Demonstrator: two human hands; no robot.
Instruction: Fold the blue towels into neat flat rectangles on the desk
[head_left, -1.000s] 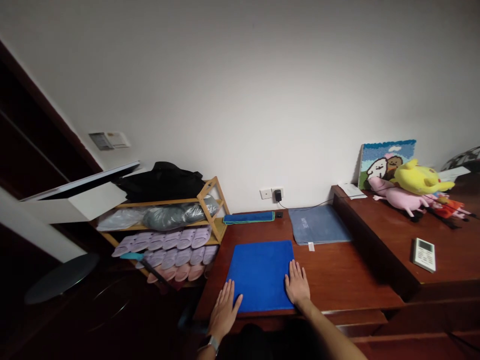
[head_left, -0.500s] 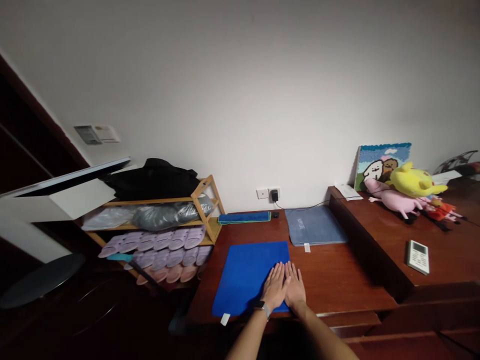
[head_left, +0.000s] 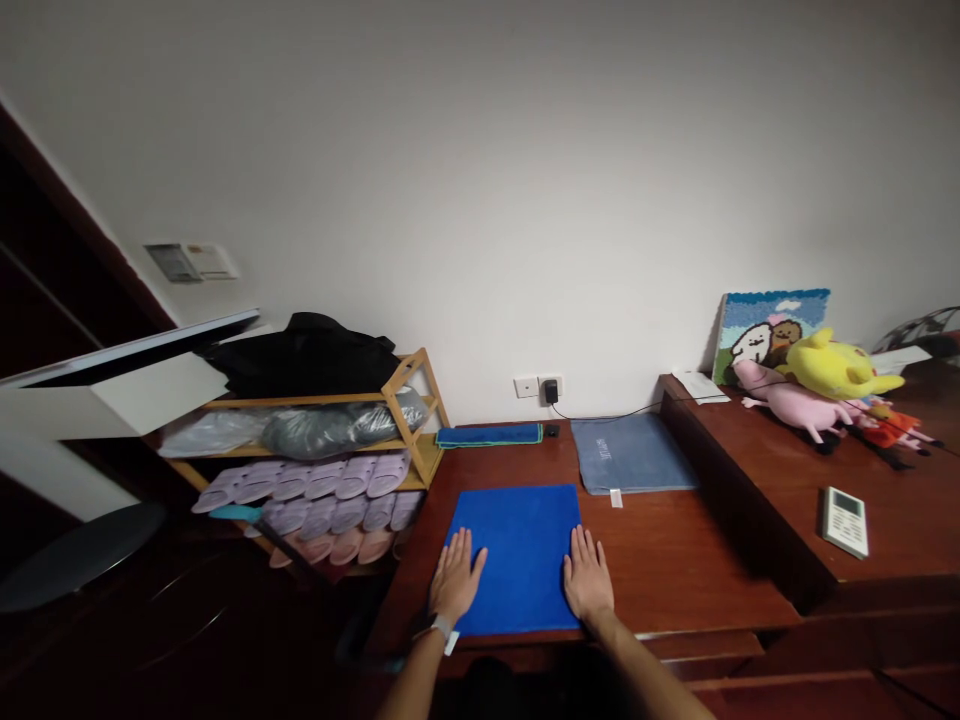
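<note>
A bright blue cloth [head_left: 521,560] lies flat on the brown wooden desk [head_left: 660,560], squared out in front of me. My left hand [head_left: 456,580] rests palm down on the cloth's left edge, thumb apart from the fingers. On the opposite edge lies my right hand [head_left: 589,577], flat too, partly over the cloth's right border. Neither hand grips anything. A small white tag pokes out at the cloth's near left corner, beside my left wrist with its watch. Farther back on the desk is a grey-blue cloth [head_left: 634,455] with its own white tag.
A folded blue cloth with green edging [head_left: 489,436] lies along the wall, below a socket with a black plug [head_left: 551,391]. Left stands a wooden rack [head_left: 420,420] of slippers. On the raised right surface are plush toys [head_left: 795,400] and a white device with a screen [head_left: 844,521].
My left hand has slid left across the blue cloth, from beside my right hand to the far left edge. The right hand stays at the right edge.
</note>
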